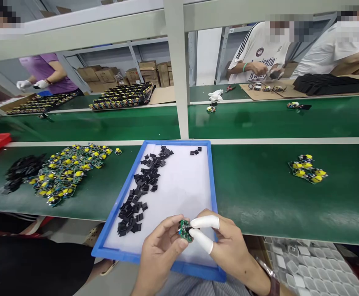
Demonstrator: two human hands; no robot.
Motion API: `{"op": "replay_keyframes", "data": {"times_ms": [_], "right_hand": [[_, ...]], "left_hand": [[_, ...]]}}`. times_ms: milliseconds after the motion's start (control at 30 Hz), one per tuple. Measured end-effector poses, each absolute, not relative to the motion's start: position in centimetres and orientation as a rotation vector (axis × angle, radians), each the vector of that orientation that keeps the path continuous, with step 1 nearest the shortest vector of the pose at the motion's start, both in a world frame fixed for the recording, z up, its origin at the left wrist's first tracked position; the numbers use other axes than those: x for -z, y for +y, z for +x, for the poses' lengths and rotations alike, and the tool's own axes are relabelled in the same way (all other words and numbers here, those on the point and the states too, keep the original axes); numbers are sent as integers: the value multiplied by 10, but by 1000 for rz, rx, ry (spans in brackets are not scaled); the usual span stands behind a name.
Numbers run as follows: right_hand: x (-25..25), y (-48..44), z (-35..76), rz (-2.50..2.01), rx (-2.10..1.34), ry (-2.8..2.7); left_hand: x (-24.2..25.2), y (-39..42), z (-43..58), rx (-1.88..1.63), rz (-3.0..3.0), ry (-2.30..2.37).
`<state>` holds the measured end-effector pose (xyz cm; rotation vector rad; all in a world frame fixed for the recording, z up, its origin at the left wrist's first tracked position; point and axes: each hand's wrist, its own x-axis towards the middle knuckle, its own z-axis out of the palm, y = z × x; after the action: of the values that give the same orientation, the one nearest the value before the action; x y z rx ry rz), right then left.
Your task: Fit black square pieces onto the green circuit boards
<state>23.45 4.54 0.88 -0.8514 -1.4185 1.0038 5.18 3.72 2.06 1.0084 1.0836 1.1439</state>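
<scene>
My left hand (163,248) pinches a small green circuit board (185,231) between thumb and fingers, its soldered face turned up towards me. At the board's right edge, my right hand (225,238), with white finger cots on thumb and index finger, pinches a small black piece (189,231), mostly hidden by the fingertips. Both hands are over the near end of a blue-rimmed tray (214,193) with a white bottom. Many small black plastic pieces (147,176) lie along the tray's left side, and a few more (195,151) are at its far right corner.
Left of the tray, a heap of circuit boards with yellow parts (65,168) lies beside black sheet-like pieces (23,170). A small group of boards (308,168) is to the right. Behind the white post (179,82), co-workers handle parts across a green conveyor belt (259,123).
</scene>
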Motion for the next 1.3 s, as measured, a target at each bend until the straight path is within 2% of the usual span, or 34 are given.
{"op": "replay_keyframes", "data": {"times_ms": [400,700,933,1300], "right_hand": [[-25,52,256,-802,-1035,-1736],[-21,53,255,-939,-1121,-1666],[-32,54,260,-888,-953,-1913],[-31,49,258,-939,-1112,-1821]], "left_hand": [[-13,32,54,-1062,1035,1120],[-3,33,56,-1115,1145,1149],[-5,36,57,-1118,1076,1208],[0,37,50,-1099,925,1187]]}}
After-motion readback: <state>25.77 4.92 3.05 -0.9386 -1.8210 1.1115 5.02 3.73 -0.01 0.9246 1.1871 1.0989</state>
